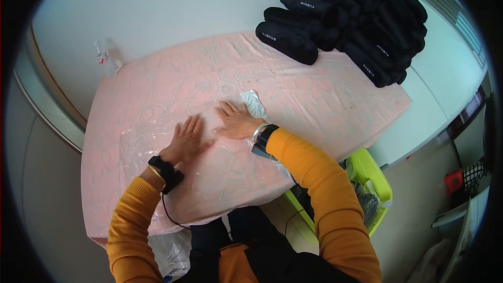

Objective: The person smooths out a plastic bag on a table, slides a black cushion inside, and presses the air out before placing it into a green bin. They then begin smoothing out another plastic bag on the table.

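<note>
My left hand (187,139) and my right hand (236,120) lie flat, palms down and fingers spread, on a clear plastic sheet (152,144) spread over the pink table cover (325,100). Neither hand grips anything. Just beyond my right fingertips the plastic bunches into a small white crumpled fold (254,103). Both arms wear orange sleeves, with black bands on the wrists.
A pile of several black rolled pouches (351,18) sits at the table's far right corner. A clear plastic bottle (106,57) stands beyond the far left edge. A lime green bin (374,178) is on the floor at my right. More clear plastic (170,251) hangs off the near edge.
</note>
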`<state>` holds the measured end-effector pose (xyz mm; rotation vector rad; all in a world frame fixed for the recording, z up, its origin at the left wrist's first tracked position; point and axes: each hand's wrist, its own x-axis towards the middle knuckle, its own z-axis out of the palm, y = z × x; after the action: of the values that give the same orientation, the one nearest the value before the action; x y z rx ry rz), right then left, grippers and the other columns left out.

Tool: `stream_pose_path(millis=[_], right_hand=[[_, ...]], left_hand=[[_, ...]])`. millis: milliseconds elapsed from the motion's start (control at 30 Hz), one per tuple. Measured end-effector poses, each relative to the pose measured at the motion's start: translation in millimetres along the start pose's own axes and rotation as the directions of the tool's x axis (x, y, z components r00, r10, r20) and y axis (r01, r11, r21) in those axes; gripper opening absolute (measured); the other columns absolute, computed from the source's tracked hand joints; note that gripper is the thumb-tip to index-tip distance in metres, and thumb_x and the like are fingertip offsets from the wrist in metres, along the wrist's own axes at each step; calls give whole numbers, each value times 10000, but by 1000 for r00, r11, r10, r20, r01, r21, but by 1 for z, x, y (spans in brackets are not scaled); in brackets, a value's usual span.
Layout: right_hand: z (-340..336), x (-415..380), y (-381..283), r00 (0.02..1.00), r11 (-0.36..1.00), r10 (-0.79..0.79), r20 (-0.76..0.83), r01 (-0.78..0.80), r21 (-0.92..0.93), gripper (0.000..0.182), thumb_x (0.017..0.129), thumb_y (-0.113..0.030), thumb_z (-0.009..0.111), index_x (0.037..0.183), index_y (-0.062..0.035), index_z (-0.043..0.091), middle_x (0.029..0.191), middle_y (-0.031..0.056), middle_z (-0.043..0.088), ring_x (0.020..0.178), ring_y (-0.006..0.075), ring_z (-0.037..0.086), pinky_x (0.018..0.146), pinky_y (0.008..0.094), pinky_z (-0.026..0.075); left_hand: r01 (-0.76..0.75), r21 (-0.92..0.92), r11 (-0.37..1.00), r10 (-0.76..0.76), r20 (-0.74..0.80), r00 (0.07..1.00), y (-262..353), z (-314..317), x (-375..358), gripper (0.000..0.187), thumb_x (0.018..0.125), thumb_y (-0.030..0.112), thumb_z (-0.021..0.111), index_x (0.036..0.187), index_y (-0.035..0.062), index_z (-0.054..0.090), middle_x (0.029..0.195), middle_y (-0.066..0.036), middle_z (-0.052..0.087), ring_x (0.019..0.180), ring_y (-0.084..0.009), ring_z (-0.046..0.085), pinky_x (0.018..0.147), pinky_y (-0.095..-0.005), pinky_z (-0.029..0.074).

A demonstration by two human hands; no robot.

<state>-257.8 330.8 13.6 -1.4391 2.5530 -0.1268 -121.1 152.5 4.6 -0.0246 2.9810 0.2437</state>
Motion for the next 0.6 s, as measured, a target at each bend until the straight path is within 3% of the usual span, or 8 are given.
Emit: stream_pose_path(millis=[67,133,233,300,433,533,600], right_hand=[[0,0,19,997,997,63,48,-65,37,839,987,-572,406,1579,-34,152,1660,199,62,1547,325,7,1205,599,84],[3,0,35,996,996,74,53,-76,41,846,987,-578,395,1582,-34,137,1664,191,49,1548,319,-5,1207,593,68],[5,0,51,996,996,68,50,-71,51,860,987,-590,374,1588,-35,109,1671,176,22,1550,307,-29,1212,582,36],[4,0,59,985,984,172,28,-173,35,873,987,-599,356,1590,-27,89,1675,161,17,1551,299,-28,1212,576,17],[-3,-15,81,972,972,235,17,-235,18,877,987,-601,339,1593,-27,69,1679,147,5,1551,301,-30,1213,568,14],[-8,-29,85,955,955,295,1,-295,38,873,981,-588,384,1579,-8,124,1670,166,67,1547,323,24,1212,567,60],[-10,-44,80,944,945,323,-72,-326,-30,853,970,-560,441,1552,11,192,1650,195,122,1532,350,91,1204,576,103]], left_hand=[[27,-8,1000,-27,15,1000,-18,-1,-2,880,997,606,403,1588,26,106,1666,-182,61,1544,-344,37,1213,-564,89],[146,-33,989,-147,-22,989,-37,-1,-13,900,987,635,396,1591,37,102,1671,-171,51,1548,-331,28,1210,-566,43],[257,-21,966,-257,-31,966,-72,4,-29,908,982,647,395,1593,44,100,1673,-164,46,1549,-327,29,1208,-572,43],[331,-7,944,-331,-38,943,-93,4,-48,913,979,653,394,1594,47,99,1674,-161,43,1549,-325,30,1206,-575,44],[479,-52,876,-481,-32,876,-116,-5,-86,890,984,648,386,1593,57,115,1671,-165,66,1549,-326,36,1204,-587,52],[607,33,794,-607,24,794,-118,-22,-104,874,985,622,412,1579,32,161,1661,-180,113,1543,-338,77,1198,-603,82],[576,124,808,-574,-54,817,-114,-23,-111,867,984,606,430,1573,22,178,1656,-184,130,1540,-343,92,1196,-609,91]])
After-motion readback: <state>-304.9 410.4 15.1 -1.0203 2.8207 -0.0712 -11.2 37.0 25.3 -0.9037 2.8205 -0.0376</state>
